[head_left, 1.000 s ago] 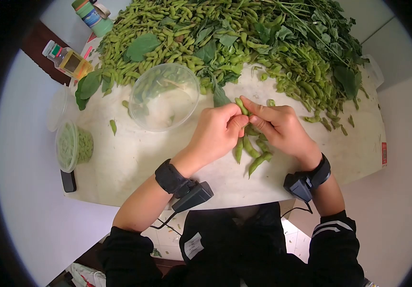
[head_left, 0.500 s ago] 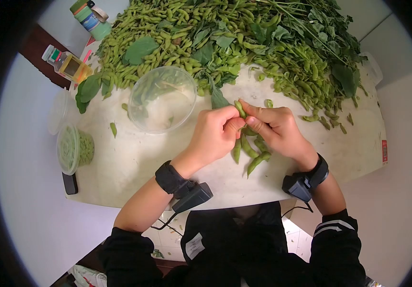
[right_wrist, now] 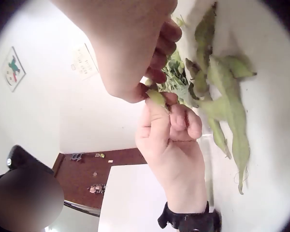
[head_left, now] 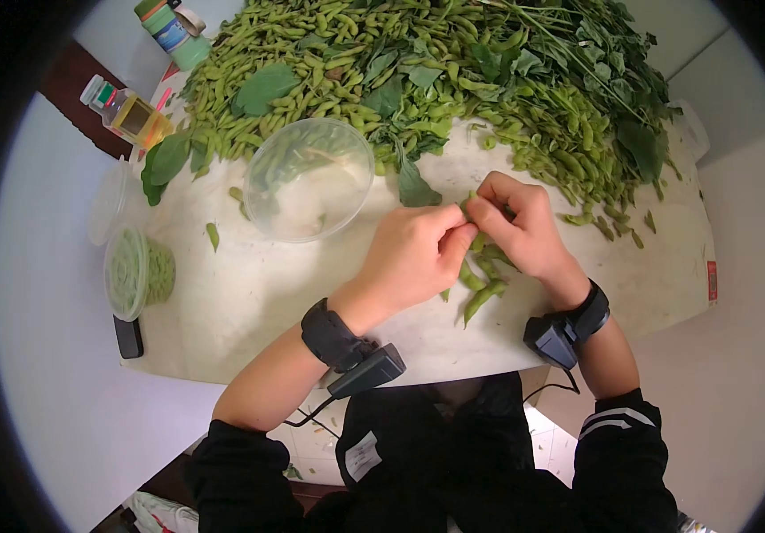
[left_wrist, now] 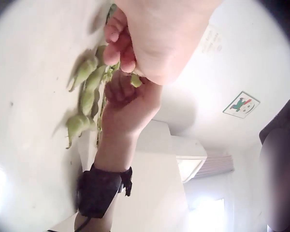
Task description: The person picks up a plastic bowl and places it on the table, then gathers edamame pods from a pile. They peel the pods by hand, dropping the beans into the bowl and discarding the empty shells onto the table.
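Observation:
A green soybean pod (right_wrist: 157, 98) is pinched between the fingertips of both hands, mostly covered by them in the head view. My left hand (head_left: 413, 253) grips it from the left with thumb and curled fingers. From the other side, my right hand (head_left: 524, 226) holds it with thumb and bent index finger. Several loose soybean pods (head_left: 485, 302) lie on the table just below the hands; the right wrist view shows some of these plump pods (right_wrist: 232, 106) close beside the hands. A clear plastic bowl (head_left: 309, 229) stands left of the left hand.
A large heap of pods and leaves (head_left: 338, 80) covers the table's back. At left are a lidded tub (head_left: 160, 274) of shelled beans, a clear lid (head_left: 109, 202), a dark phone-like object (head_left: 128, 338), a bottle of yellow liquid (head_left: 138, 120) and a green bottle (head_left: 174, 37).
Both hands have shifted slightly right. The right index finger, straighter before, is now bent over the pod, which has gone mostly out of sight between the fingers in the head view.

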A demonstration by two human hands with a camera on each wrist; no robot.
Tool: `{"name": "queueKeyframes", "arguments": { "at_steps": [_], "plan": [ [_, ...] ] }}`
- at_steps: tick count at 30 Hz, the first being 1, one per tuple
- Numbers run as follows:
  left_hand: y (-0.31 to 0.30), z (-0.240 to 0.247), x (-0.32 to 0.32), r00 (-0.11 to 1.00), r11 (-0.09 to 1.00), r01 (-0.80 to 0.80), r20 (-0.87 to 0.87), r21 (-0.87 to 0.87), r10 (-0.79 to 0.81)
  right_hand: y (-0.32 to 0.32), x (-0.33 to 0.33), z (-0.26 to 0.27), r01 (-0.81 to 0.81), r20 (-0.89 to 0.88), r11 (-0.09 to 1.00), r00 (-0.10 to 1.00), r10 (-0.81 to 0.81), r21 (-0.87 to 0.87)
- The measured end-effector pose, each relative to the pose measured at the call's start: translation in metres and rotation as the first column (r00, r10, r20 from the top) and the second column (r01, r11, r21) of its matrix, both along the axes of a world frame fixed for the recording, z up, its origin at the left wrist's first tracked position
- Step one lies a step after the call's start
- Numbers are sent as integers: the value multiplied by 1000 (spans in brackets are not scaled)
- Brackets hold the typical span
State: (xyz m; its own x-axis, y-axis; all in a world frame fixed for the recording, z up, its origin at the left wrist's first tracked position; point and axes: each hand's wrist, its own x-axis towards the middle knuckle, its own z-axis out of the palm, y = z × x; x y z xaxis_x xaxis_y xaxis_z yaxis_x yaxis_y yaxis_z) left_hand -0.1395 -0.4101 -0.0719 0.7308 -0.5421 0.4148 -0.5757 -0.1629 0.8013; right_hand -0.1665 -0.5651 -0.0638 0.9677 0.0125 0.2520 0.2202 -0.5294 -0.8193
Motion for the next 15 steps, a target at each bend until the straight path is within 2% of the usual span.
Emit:
{"name": "queueKeyframes", "arguments": {
  "at_steps": [4,6,7,9,10,12,15],
  "plan": [
    [3,4,-1,997,997,63,-44,48,-61,-4,0,4,-30,-111,997,994,22,-71],
    [3,2,0,990,991,133,-60,31,-131,-4,0,2,-25,-236,993,970,52,115],
    [2,1,0,990,991,133,-60,31,-131,-3,0,2,-26,-236,993,970,52,115],
    [2,-3,0,957,981,177,-218,-73,-189,-2,0,3,-28,-226,966,970,89,259],
    [2,-3,1,958,982,177,-218,-73,-189,-2,-1,5,-29,-226,966,970,89,258],
    [5,-1,2,812,949,247,-493,-195,-313,-3,-2,9,-7,-328,937,936,129,349],
    [5,4,2,772,933,246,-529,-262,-353,-2,-4,8,-38,-290,934,945,149,355]
  ]
}}
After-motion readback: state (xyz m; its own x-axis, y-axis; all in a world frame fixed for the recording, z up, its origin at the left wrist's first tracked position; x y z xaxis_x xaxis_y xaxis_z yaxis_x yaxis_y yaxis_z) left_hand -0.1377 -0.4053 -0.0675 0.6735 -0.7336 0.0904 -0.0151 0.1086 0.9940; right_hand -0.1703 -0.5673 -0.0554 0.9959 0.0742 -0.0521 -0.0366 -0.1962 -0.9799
